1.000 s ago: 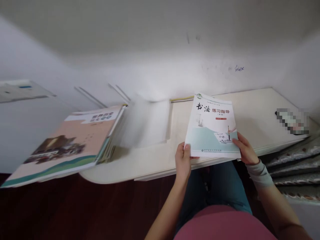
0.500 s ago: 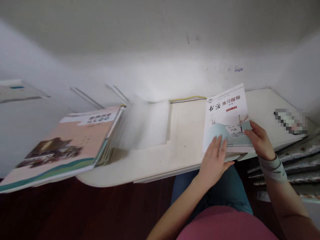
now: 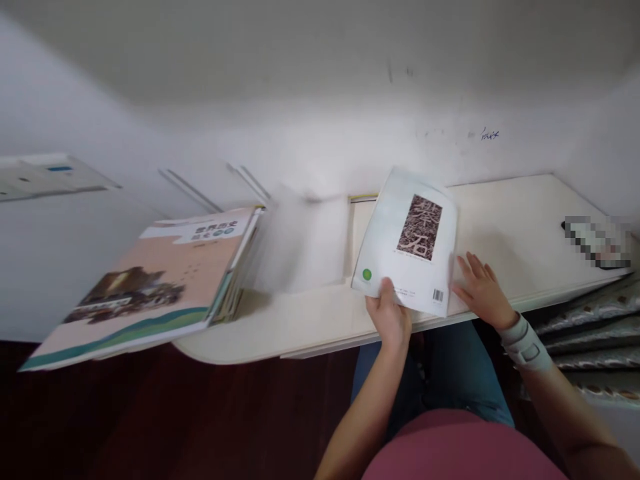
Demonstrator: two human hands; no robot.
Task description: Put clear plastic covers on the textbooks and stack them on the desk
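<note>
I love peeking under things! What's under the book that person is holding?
The white desk shows around the book in the left hand, so it probably runs on beneath. The book hides that patch, so I can't tell what else lies there.

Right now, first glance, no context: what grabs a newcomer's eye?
Probably the white booklet in the left hand, back cover up with its dark picture panel, over the middle of the desk; the right hand is spread at its right edge. Then the pile of books at the desk's left end, pink-orange cover on top. Last, the pixelated patch at the far right.
</note>
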